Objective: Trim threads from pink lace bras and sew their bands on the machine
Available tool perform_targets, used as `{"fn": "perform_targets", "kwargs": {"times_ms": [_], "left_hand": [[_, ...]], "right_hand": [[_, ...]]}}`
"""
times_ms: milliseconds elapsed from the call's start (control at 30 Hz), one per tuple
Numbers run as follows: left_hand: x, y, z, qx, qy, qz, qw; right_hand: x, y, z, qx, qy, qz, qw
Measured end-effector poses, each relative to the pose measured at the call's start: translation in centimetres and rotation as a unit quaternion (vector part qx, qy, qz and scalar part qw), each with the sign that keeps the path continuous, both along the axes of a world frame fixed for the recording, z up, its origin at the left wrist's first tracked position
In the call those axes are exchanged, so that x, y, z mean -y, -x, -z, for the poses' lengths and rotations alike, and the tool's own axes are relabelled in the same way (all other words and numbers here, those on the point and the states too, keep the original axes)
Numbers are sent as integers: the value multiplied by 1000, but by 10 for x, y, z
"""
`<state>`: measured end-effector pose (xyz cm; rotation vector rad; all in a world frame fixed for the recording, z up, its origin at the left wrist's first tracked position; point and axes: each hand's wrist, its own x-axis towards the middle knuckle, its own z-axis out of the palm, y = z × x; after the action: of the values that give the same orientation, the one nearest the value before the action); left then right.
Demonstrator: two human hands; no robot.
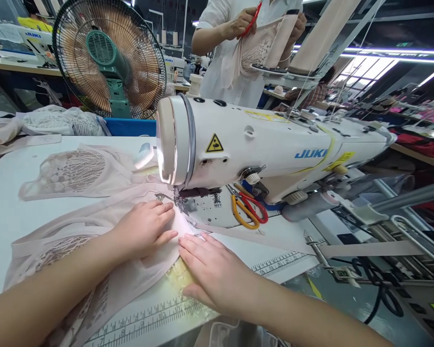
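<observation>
A pale pink garment (pixel 126 207) with lace panels lies spread over the table, one edge running under the needle area of a white sewing machine (pixel 217 144). On this fabric, just left of the presser foot (pixel 177 198), my left hand (pixel 144 226) lies palm down with its fingers stretched forward. Close by, my right hand (pixel 210 267) rests flat at the fabric's right edge, its thumb apart and over a worn yellow patch (pixel 179 274) on the table. A pale strip (pixel 275 240) runs from the right towards the needle. What lies beneath both palms is hidden.
Red-handled scissors (pixel 255 207) and yellow-handled scissors (pixel 244 214) lie beneath the machine arm. A large fan (pixel 108 58) stands behind, beside lace pieces (pixel 61 120). Across the machine, a person (pixel 235 62) holds red scissors and lace fabric. A printed ruler (pixel 144 320) follows the table's front edge.
</observation>
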<state>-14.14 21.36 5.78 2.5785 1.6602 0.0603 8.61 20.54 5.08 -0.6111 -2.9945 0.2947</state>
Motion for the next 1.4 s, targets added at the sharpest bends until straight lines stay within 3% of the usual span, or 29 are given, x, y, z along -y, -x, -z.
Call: {"fn": "perform_targets", "kwargs": {"times_ms": [267, 600, 967, 1267, 1400], "left_hand": [[1, 0, 4, -10, -19, -8, 1000], [2, -8, -8, -53, 1, -10, 999], [-1, -4, -4, -61, -8, -1, 998], [-15, 9, -7, -73, -68, 38, 994], [0, 5, -9, -15, -112, 106, 988]], "right_hand": [[-1, -2, 2, -1, -5, -6, 1000], [-3, -4, -3, 5, 4, -13, 1000], [-6, -4, 3, -16, -25, -18, 999], [-17, 7, 12, -53, -64, -5, 997], [-17, 11, 14, -67, -80, 0, 994]]}}
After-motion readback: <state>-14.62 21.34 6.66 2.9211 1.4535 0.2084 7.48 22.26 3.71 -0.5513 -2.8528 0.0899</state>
